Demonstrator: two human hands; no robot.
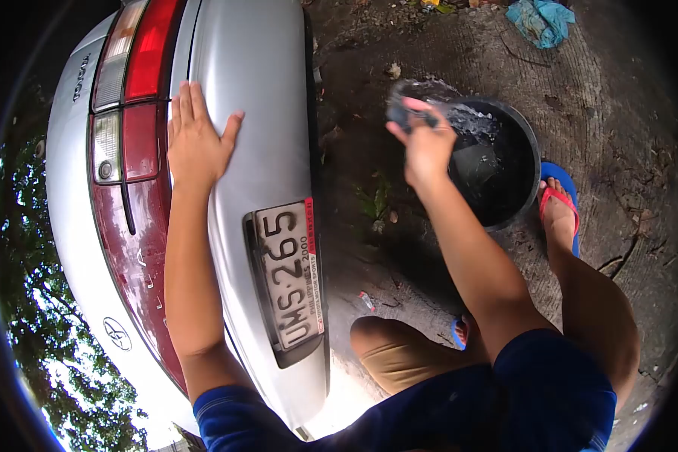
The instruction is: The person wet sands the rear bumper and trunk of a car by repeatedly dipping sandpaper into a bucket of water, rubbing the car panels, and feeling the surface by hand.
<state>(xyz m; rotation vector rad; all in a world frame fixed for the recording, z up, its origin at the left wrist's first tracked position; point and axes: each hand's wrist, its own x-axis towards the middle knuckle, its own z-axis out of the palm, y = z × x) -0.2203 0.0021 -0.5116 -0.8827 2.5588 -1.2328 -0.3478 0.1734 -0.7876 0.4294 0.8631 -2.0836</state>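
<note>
My left hand lies flat on the silver rear bumper of a car, fingers stretched out and thumb apart, beside the red and clear tail light. My right hand is at the near rim of a black bucket on the ground. Its fingers are closed around a dark grey wet thing, smeared by motion, whose kind I cannot make out. Disturbed, splashing water shows in the bucket beside that hand.
The licence plate is on the car's rear, below my left hand in view. My foot in a blue and red flip-flop stands close to the bucket. A crumpled blue plastic bag and small litter lie on the rough concrete.
</note>
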